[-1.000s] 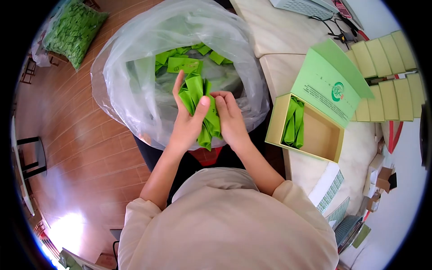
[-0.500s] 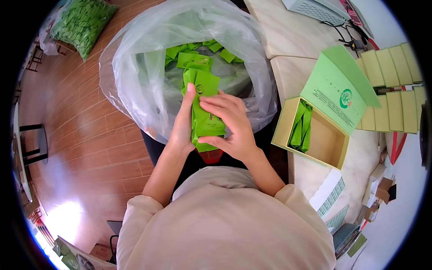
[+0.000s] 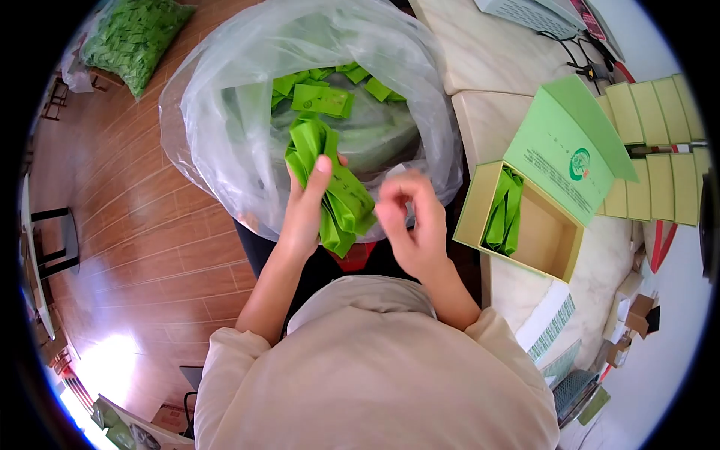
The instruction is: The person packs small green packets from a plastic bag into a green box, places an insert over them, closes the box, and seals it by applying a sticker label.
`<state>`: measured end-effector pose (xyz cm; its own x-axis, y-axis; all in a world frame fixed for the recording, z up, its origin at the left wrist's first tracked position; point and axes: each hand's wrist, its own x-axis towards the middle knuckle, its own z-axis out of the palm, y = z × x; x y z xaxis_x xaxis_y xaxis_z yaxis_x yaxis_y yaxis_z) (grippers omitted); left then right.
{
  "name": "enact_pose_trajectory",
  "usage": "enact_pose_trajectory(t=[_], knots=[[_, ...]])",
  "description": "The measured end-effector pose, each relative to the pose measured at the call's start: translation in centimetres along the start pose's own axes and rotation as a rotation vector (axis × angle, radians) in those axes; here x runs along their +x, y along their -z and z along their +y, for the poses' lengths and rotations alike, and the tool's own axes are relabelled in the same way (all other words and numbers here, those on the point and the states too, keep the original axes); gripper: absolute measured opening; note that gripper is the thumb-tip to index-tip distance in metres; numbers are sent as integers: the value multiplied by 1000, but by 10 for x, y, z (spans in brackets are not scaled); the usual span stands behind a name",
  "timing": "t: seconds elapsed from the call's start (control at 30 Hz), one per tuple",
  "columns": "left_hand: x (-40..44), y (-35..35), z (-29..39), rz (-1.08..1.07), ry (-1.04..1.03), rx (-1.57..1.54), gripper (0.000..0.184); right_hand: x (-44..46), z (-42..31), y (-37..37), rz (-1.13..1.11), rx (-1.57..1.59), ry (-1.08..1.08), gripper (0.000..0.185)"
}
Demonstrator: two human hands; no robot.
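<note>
My left hand (image 3: 304, 210) is closed around a small bundle of bright green foil tea packets (image 3: 334, 180), with the thumb lying along their upper side. The packets tilt over the front rim of a large clear plastic bag (image 3: 225, 172). Close to their lower right edge is my right hand (image 3: 416, 225), slightly blurred, its fingers curled in towards the thumb. I see nothing in it, and whether its fingertips touch the packets I cannot tell. Inside the bag, several loose green packets (image 3: 322, 100) lie towards the back.
On the marble-look table (image 3: 480, 124) to the right, an open green gift box (image 3: 469, 210) has packets (image 3: 504, 214) in its left part. Several closed boxes (image 3: 651, 112) stand beyond it. A full bag of green packets (image 3: 135, 45) sits at the far left.
My right hand has come off the packets to the right, and its fingers have curled. The bundle in my left hand has turned, showing its folded edges.
</note>
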<state>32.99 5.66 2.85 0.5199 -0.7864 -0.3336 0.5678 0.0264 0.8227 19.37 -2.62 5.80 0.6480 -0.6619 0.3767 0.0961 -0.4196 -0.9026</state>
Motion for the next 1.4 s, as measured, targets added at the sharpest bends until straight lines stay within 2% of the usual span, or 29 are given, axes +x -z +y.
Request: enact_pose_trajectory(t=[0.03, 0.07, 0.1, 0.13, 0.2, 0.23, 0.33, 0.37, 0.47, 0.5, 0.6, 0.67, 0.77, 0.87, 0.93, 1.0, 1.07, 1.13, 1.2, 1.27, 1.33, 1.37, 1.4], knots=[[-3, -1, -2, -4, 8, -2, 58, -2, 8, 0, -20, 33, -144, 28], [-8, -1, -3, -57, -109, 174, 64, 0, 9, 0, -17, 28, -155, 28], [-14, -1, -6, -109, -220, 348, 72, 1, 8, 0, -83, 47, -312, 39], [-19, 1, -10, -105, -196, 342, 72, -1, 9, -1, -151, 68, -475, 50], [-32, 8, -19, -221, -190, 471, 81, -17, 26, -8, -287, 215, -529, 62], [-39, 12, -22, -230, -82, 409, 79, -24, 28, -8, -369, 214, -595, 61], [-59, 35, -36, -274, 47, 448, 81, -47, 28, -16, -434, 240, -696, 60], [-67, 41, -43, -275, 134, 370, 79, -55, 28, -17, -440, 247, -718, 60], [-92, 62, -65, -255, 170, 513, 74, -78, 30, -17, -553, 282, -902, 52], [-98, 63, -70, -243, 179, 458, 70, -87, 34, -20, -552, 270, -830, 48], [-106, 65, -62, -257, 267, 369, 69, -98, 31, -14, -609, 324, -905, 49], [-103, 58, -57, -250, 251, 387, 66, -100, 29, -13, -602, 310, -865, 54], [-92, 41, -46, -227, 263, 425, 68, -88, 15, -4, -535, 291, -820, 56], [-75, 10, -30, -322, 185, 387, 71, -66, -11, 17, -401, 162, -799, 58], [-61, -25, -10, -440, 85, 320, 75, -50, -35, 38, -228, 5, -575, 56], [-49, -74, 15, -570, -76, 316, 76, -29, -70, 71, -77, -100, -459, 51], [-34, -127, 21, -724, -314, 375, 76, -18, -91, 106, 161, -175, -314, 47], [-22, -183, 19, -829, -457, 493, 72, -12, -100, 143, 368, -215, -240, 44], [-7, -231, -2, -869, -464, 494, 74, -11, -93, 174, 456, -212, -231, 43], [0, -252, -24, -889, -406, 564, 71, -22, -69, 203, 540, 66, -390, 42], [6, -260, -52, -769, -399, 667, 69, -38, -44, 218, 543, -53, -533, 42], [7, -258, -62, -773, -401, 673, 69, -44, -34, 216, 522, -94, -429, 43], [5, -253, -65, -719, -586, 833, 65, -46, -28, 212, 523, -84, -428, 43]])
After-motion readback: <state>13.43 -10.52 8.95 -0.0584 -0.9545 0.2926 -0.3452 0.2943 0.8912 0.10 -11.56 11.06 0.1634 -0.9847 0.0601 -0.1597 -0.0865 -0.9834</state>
